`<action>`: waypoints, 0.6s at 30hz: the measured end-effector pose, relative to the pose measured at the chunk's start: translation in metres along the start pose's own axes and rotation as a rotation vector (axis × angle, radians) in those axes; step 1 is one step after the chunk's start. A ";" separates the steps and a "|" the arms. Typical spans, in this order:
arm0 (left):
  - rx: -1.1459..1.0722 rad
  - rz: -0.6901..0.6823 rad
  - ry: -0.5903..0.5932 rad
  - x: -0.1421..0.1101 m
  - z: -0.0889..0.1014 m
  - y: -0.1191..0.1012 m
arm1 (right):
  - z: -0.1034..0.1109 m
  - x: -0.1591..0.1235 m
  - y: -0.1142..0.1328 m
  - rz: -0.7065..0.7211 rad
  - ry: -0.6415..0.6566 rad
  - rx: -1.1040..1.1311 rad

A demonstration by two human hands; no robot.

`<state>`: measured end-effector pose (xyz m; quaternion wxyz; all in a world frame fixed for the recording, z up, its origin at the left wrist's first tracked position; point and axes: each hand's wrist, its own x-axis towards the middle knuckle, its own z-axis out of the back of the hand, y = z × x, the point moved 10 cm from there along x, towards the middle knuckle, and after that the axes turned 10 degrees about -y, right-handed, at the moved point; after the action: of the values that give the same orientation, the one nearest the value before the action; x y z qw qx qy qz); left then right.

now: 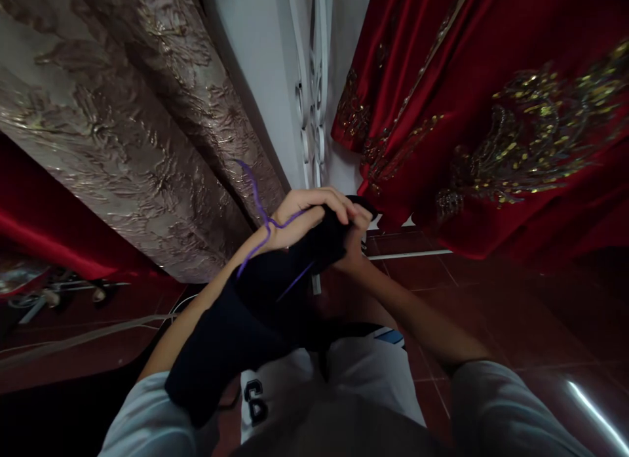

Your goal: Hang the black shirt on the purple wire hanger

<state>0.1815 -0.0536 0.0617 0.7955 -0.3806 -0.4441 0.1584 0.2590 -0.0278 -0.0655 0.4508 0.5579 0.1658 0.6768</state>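
Both my hands meet in the middle of the view. My left hand (pixel 302 211) is closed over the top edge of a dark navy cloth (pixel 236 326) that drapes down across my left forearm. A purple thread (pixel 258 204) loops over my left wrist and trails down over the cloth. My right hand (pixel 354 237) comes up from below and pinches the same cloth edge, its fingers mostly hidden behind the fabric and my left hand.
A beige brocade curtain (pixel 128 116) hangs at left. A red garment with gold embroidery (pixel 501 116) hangs at right. Between them stands a white wall with a carved moulding (pixel 314 83). The floor is dark red tile (pixel 515 299). White cables (pixel 73 339) lie at lower left.
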 end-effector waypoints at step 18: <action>-0.218 0.475 -0.709 -0.097 0.157 0.100 | 0.160 0.061 -0.013 0.128 -0.340 -0.774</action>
<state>0.0062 0.0281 -0.0199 0.4905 -0.4760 -0.6040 0.4099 0.4106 -0.0173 0.0135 0.6050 0.4605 -0.2121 0.6139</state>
